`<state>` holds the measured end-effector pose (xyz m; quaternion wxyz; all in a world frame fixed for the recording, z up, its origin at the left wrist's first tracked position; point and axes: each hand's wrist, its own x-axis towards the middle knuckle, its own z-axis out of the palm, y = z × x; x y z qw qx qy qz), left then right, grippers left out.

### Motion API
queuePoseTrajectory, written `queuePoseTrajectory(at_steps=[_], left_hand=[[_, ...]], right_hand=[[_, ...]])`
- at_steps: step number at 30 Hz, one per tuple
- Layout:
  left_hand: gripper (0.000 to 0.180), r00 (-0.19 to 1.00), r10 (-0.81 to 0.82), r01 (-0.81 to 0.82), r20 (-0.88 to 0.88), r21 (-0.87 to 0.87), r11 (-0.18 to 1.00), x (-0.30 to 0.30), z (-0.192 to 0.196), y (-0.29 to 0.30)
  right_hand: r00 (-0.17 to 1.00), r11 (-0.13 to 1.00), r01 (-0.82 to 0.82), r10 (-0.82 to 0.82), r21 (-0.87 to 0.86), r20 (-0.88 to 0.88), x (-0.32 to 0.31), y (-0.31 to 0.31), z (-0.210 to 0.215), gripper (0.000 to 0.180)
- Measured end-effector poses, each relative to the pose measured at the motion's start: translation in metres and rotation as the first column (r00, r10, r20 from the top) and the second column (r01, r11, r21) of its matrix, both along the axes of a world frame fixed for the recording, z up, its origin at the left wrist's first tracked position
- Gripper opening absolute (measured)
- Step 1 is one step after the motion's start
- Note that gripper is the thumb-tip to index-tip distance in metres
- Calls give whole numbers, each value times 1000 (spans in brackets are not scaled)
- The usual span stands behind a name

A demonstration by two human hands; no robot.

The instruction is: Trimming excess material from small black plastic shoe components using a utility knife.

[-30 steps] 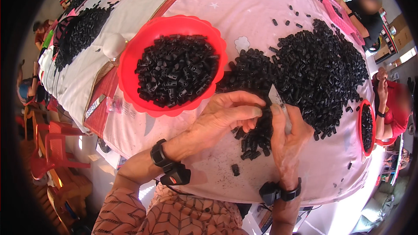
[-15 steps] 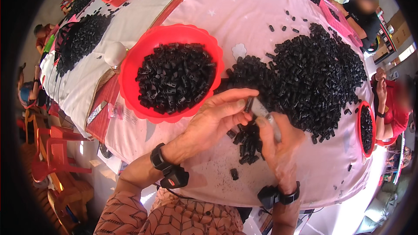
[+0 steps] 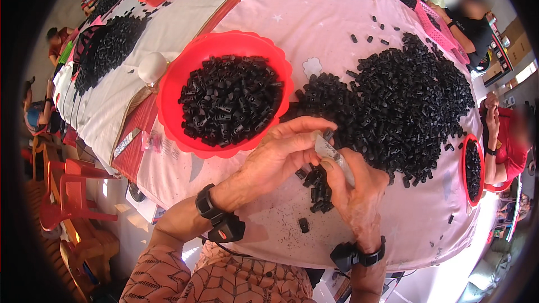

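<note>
On the pink-covered bench (image 3: 415,213), beside the black pile (image 3: 415,101), right hand (image 3: 359,191) grips a blade (image 3: 327,148) slanting up-left. It points at the small black part (image 3: 329,133) pinched by left hand (image 3: 275,154) (contact unclear).

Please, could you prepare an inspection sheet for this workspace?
Surface: pink patterned cloth, dark specks near front edge
Work things: heap of black parts; red bowl holding more
Clutter: loose black piece lying apart near front edge
Left hand: pinches small black part
Right hand: grips blade at that part; contact unclear
Cables: thin dark cable by left wrist device
Surroundings: person in red at right, red chair at left
</note>
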<state>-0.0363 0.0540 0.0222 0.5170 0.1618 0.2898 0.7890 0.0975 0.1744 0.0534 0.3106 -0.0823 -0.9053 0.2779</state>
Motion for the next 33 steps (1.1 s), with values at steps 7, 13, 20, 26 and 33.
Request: queuePoseTrajectory(at_steps=[7,13,20,26,33], left_hand=[[32,1000,14,-13,9,-51,999,3,5,1],[31,999,-13,15,46,-46,999,3,2,1],[31,1000,-17,17,9,-44,999,5,0,1],[32,997,-64,65,37,-22,998,11,6,0],[30,997,-15,21,76,-77,997,9,12,1]], right_hand=[[1000,1000,4,-4,9,-25,-1,0,-2,20],[1000,999,2,-2,-44,15,-1,-1,-1,19],[999,998,21,-18,-54,45,-2,-3,2,18],[998,998,1,-4,-58,-57,-2,0,-3,16],[995,969,84,-95,-233,-40,4,-3,6,16]])
